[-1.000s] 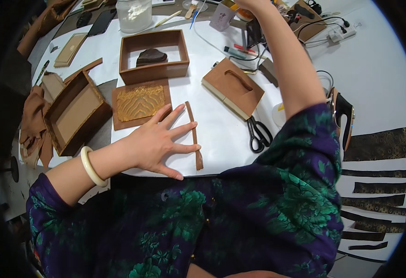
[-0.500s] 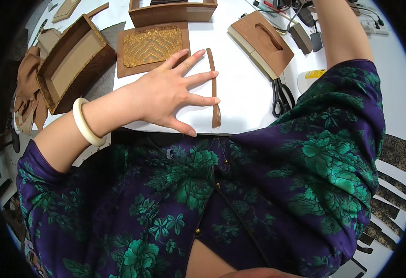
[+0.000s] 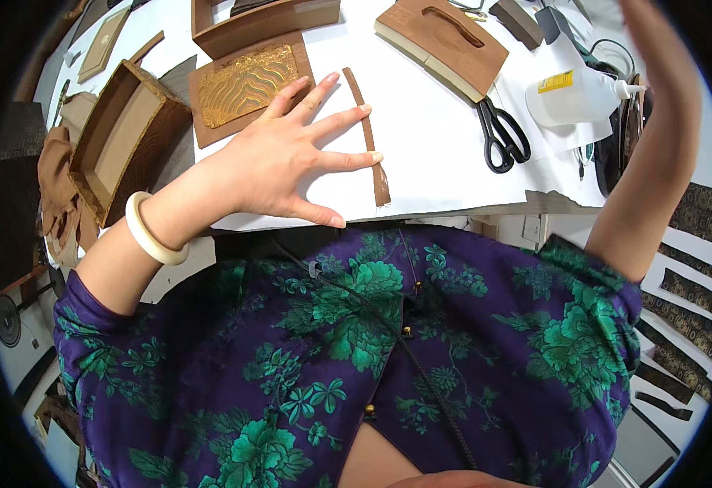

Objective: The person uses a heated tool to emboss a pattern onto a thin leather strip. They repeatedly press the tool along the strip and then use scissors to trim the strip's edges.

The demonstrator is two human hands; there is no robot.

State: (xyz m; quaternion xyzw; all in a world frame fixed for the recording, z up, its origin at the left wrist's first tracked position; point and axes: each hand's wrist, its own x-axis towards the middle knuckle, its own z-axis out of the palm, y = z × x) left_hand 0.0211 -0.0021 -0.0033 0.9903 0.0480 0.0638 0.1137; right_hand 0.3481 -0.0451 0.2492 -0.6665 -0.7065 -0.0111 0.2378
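Observation:
My left hand [image 3: 287, 154], a cream bangle [image 3: 151, 229] at its wrist, lies with fingers spread on the white tabletop. Two of its fingertips rest on a narrow brown strip [image 3: 358, 99], whose near end looks frayed. Its other fingers reach over the near corner of a brown panel [image 3: 305, 49] bearing a gold-patterned piece [image 3: 246, 81]. Raised at the far right is my right hand [image 3: 649, 32], cut by the picture's edge, its fingers out of sight. Below that hand, a translucent squeeze bottle [image 3: 571, 99] with a yellow label lies on its side.
Black-handled scissors [image 3: 502, 138] lie partly beneath a brown block with a slotted top [image 3: 445, 45]. An open brown box [image 3: 124, 134] sits at left beside brown cloth [image 3: 57, 167]. Another box [image 3: 267, 28] stands behind the panel. Dark patterned strips [image 3: 673, 321] hang or lie at right.
My right arm has swung outward to the right, uncovering the bottle and scissors. The whole view has shifted and tilted slightly. My left hand keeps its place on the strip.

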